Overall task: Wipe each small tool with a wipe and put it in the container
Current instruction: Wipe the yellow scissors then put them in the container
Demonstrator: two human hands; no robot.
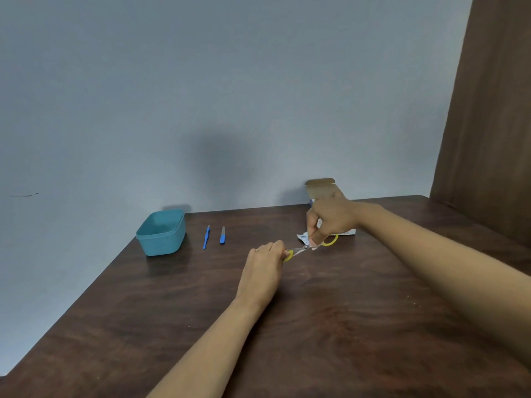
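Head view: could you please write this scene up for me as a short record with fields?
Surface: dark wooden table
Left hand: left hand grips one handle of the yellow-handled scissors
Right hand: right hand pinches a white wipe against the scissors
Waiting tools: thin blue tool and blue file, side by side, untouched
Container: teal container, open-topped, left of both blue tools
Behind right hand: open cardboard box
Stage: scissors apparently being wiped; no tool visible in the container
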